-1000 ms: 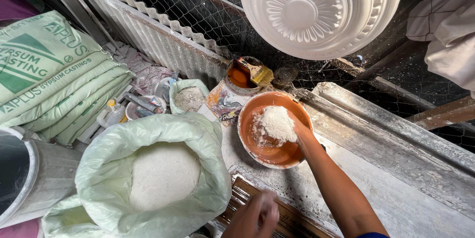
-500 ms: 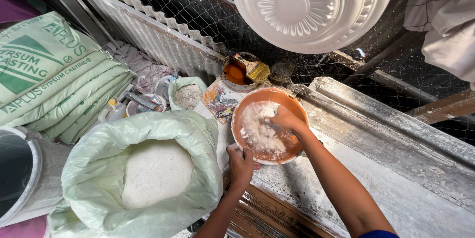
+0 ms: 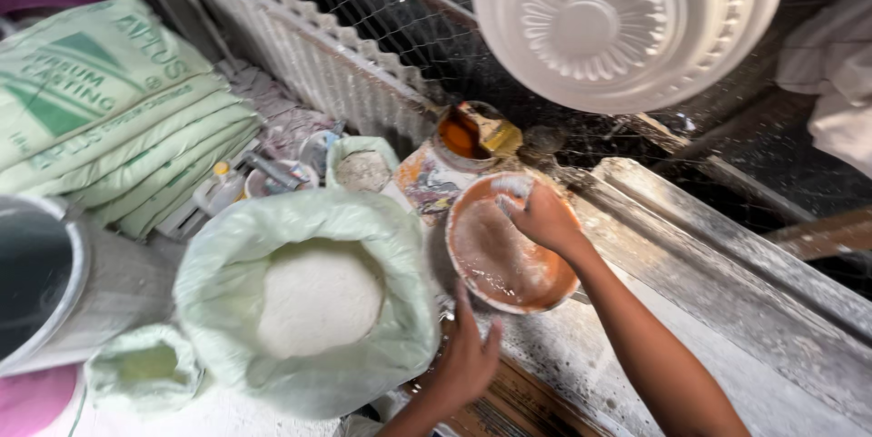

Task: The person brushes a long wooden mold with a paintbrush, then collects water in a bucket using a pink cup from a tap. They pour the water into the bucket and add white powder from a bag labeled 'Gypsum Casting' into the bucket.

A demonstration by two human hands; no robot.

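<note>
An orange bowl smeared with wet white plaster sits on a dusty bench. My right hand is inside the bowl at its far rim, fingers curled on a lump of white plaster. Spread-fingered and holding nothing, my left hand rests just below the bowl's near rim, with its thumb up against the bowl. A large open pale green sack of white powder stands to the left of the bowl, next to my left hand.
Stacked green sacks lie at far left above a metal bucket. A white ornate round cast hangs overhead. Behind the bowl are a tub of orange liquid with a brush and a small powder bag.
The dry heap of powder in the bowl has turned into a wet smear. My right hand moved to the bowl's far rim; my left hand came up beside the near rim.
</note>
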